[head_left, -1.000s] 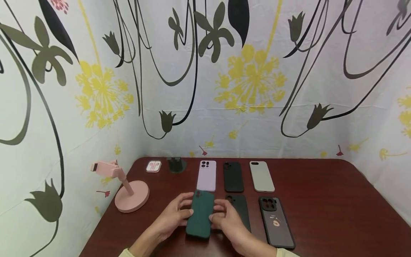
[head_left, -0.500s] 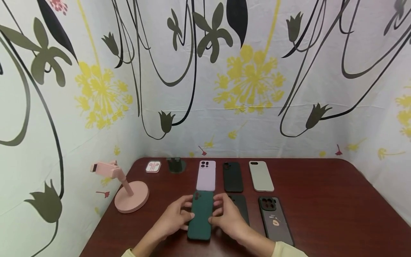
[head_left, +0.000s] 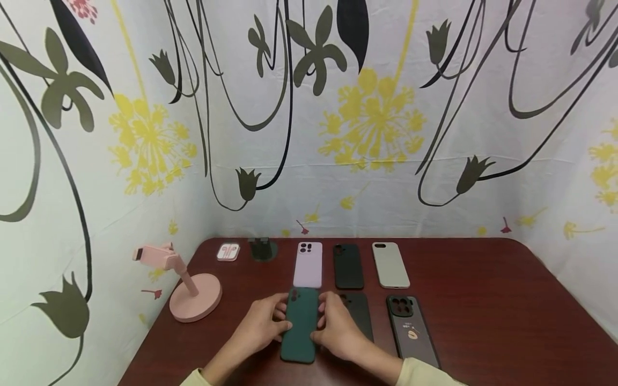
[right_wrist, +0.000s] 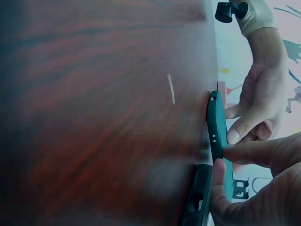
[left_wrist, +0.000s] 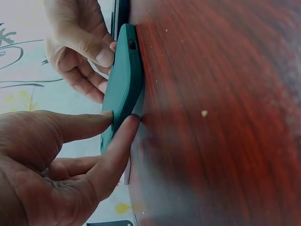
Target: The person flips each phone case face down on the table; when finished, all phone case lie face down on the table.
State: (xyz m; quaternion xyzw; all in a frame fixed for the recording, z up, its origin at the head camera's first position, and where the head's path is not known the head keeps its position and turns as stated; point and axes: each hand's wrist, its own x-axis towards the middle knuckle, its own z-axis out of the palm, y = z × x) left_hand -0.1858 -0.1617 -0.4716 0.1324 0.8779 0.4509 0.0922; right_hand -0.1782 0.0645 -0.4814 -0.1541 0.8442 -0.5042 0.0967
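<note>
A dark green phone case lies back side up near the table's front, between my two hands. My left hand holds its left long edge, thumb on the back and fingers along the side. On the opposite edge my right hand pinches it the same way. The left wrist view shows the green case close over the tabletop, a fingertip under its lower edge. Its top end meets the bottom of a lilac phone case in the head view. Beside my right hand lies a black phone case, partly hidden by it.
Behind are a dark case and a pale grey-green case. A black-framed case with a translucent back lies at right. A pink phone stand, boxed earphones and a dark green stand are at left on the red-brown table.
The green case has straightened slightly and come lower toward the tabletop, both hands keeping hold of it. The right hand's fingers have shifted a little up its edge. The head view has drifted slightly.
</note>
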